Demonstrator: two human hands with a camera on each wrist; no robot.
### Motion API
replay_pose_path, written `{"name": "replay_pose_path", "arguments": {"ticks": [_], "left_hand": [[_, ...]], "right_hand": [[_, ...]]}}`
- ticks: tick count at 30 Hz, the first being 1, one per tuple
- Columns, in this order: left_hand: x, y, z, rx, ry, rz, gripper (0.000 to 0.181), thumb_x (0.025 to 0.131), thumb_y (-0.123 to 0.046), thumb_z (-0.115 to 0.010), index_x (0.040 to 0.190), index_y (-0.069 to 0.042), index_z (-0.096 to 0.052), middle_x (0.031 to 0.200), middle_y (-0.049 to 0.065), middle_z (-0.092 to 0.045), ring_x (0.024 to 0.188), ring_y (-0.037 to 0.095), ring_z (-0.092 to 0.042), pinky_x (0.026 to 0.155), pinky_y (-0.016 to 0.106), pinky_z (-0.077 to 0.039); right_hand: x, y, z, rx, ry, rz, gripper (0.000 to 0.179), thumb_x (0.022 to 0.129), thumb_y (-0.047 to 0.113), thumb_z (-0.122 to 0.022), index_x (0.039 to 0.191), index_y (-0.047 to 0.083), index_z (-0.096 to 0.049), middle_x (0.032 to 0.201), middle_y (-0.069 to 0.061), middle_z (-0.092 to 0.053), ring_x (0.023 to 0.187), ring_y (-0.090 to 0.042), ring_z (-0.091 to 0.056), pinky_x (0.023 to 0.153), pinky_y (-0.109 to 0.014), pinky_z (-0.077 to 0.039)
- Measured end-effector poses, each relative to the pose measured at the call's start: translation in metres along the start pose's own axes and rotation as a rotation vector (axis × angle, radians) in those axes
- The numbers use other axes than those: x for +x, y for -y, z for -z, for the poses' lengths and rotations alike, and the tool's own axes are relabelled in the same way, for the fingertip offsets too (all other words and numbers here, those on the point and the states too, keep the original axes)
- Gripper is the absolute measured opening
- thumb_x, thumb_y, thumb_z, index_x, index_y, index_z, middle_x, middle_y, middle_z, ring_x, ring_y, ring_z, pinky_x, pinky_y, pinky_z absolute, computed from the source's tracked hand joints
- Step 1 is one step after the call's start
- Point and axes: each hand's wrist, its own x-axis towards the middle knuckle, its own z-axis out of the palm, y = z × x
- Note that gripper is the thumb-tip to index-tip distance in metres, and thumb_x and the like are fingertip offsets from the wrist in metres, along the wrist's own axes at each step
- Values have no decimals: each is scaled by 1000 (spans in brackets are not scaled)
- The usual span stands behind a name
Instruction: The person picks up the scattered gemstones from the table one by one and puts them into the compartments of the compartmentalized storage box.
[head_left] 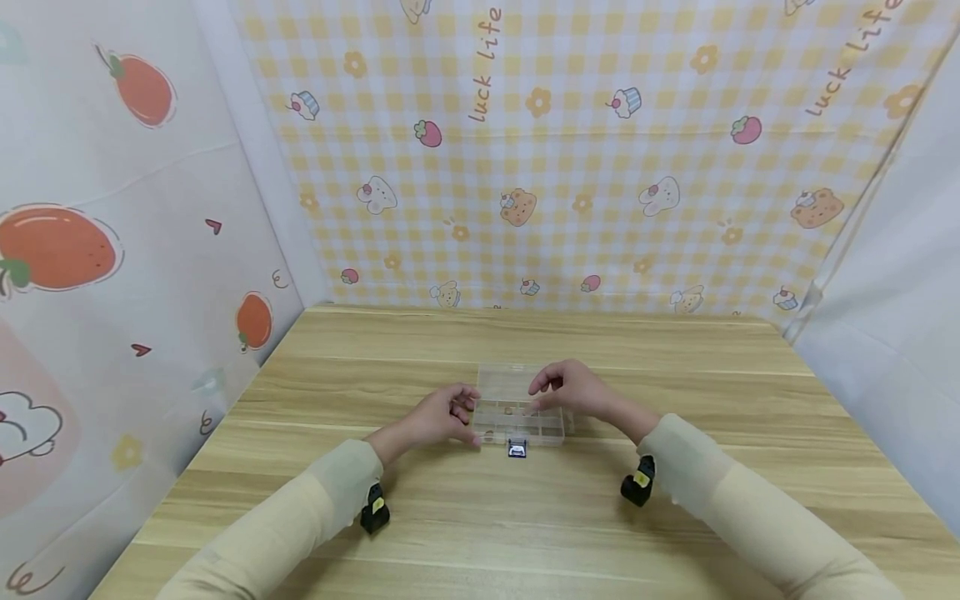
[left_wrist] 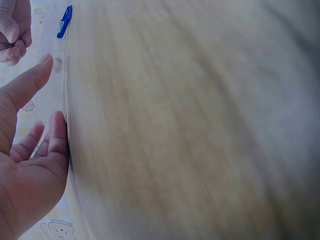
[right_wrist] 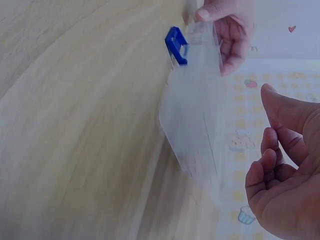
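A clear plastic compartment box point(head_left: 536, 435) lies on the table with its lid point(head_left: 498, 379) raised at the back. On its front side is a blue latch point(right_wrist: 176, 46), hanging out over the table. My left hand point(head_left: 446, 414) grips the box's left end, thumb at the front corner and fingers towards the back. Over the right half of the box hovers my right hand point(head_left: 573, 390), fingers loosely curled, with a gap between thumb and forefinger point(right_wrist: 270, 137). A few tiny reddish-brown pieces point(head_left: 508, 411) show inside the compartments, too small to identify.
The wood-grain table point(head_left: 480, 517) stretches out around the box. A yellow checked cloth point(head_left: 555, 233) hangs behind it, and a white printed cloth point(head_left: 172, 275) hangs along the left. Each wrist carries a black camera point(head_left: 637, 482).
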Motion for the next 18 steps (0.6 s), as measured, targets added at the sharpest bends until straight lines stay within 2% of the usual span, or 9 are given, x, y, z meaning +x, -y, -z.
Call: {"name": "replay_pose_path", "arguments": {"ticks": [9, 18], "left_hand": [[2, 2, 0, 7, -4, 1, 66, 68, -1, -87, 125, -1, -54, 109, 11, -53, 91, 23, -52, 78, 32, -46], [2, 2, 0, 13, -4, 25, 66, 69, -5, -87, 126, -2, -54, 112, 10, -54, 93, 23, -53, 79, 32, -47]], "right_hand": [[-10, -9, 21, -18, -74, -29, 16, 82, 9, -78, 95, 2, -73, 83, -4, -56, 68, -20, -41, 59, -29, -35], [-20, -21, 37, -6, -113, -49, 17, 83, 9, -77, 97, 0, -72, 74, -4, -54, 67, -20, -41, 57, -28, -35]]}}
